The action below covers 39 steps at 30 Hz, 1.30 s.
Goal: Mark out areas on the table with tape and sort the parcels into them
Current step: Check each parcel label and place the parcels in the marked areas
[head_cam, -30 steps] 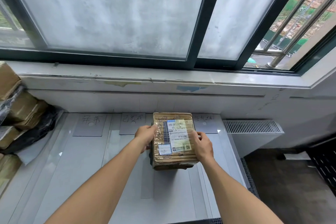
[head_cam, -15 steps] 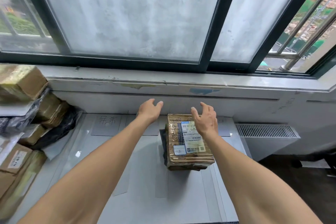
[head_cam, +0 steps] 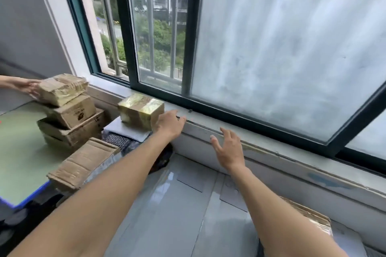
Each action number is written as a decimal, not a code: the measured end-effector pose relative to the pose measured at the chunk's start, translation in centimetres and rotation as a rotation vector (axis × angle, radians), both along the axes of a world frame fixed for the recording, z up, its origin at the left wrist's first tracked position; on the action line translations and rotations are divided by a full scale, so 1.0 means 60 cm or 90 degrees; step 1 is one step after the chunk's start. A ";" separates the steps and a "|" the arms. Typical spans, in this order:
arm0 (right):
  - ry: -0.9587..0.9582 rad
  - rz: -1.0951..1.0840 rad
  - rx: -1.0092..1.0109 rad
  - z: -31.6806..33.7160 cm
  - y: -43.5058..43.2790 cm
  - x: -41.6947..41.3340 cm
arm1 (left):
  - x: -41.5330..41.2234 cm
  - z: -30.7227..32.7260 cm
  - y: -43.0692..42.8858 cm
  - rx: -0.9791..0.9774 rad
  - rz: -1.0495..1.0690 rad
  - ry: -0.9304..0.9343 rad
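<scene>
Reaching out over the grey table, the left hand has its fingers straight and loose, right beside a shiny taped parcel that sits by the window sill; whether it touches the box I cannot tell. The right hand hovers near the sill, fingers spread, holding nothing. Strips of tape divide the table into areas. At the left stands a stack of brown parcels, and another person's hand rests on the top parcel. One more parcel lies at the lower right, behind the right forearm.
</scene>
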State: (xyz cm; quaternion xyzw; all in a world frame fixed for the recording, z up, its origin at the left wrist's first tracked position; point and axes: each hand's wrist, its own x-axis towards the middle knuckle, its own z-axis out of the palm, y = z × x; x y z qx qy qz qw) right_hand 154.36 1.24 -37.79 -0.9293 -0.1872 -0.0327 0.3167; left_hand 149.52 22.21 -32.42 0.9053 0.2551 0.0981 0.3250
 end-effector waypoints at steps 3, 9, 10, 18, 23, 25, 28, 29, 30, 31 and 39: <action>-0.010 0.065 -0.007 0.008 0.110 -0.011 | -0.033 -0.005 0.113 -0.006 0.054 0.007; -0.005 0.169 -0.045 0.001 0.285 -0.032 | -0.107 -0.041 0.291 -0.027 0.149 0.036; -0.003 0.184 -0.050 -0.001 0.315 -0.038 | -0.120 -0.049 0.319 -0.038 0.162 0.041; 0.175 0.240 -0.164 -0.051 0.494 -0.110 | -0.232 -0.128 0.475 -0.071 0.237 0.220; 0.393 0.225 -0.184 -0.115 0.540 -0.155 | -0.272 -0.196 0.499 -0.142 0.198 0.363; 0.483 0.161 -0.091 -0.129 0.545 -0.165 | -0.273 -0.211 0.499 -0.178 0.184 0.366; 0.514 0.114 -0.022 -0.133 0.544 -0.169 | -0.273 -0.220 0.501 -0.228 0.220 0.318; 0.502 0.114 -0.010 -0.131 0.543 -0.166 | -0.273 -0.219 0.502 -0.231 0.232 0.305; 0.492 0.113 0.009 -0.128 0.541 -0.164 | -0.274 -0.218 0.504 -0.233 0.245 0.297; 0.489 0.111 0.035 -0.123 0.540 -0.163 | -0.276 -0.216 0.508 -0.237 0.259 0.288; 0.363 0.314 0.087 -0.060 0.497 -0.133 | -0.295 -0.202 0.486 -0.533 0.306 0.276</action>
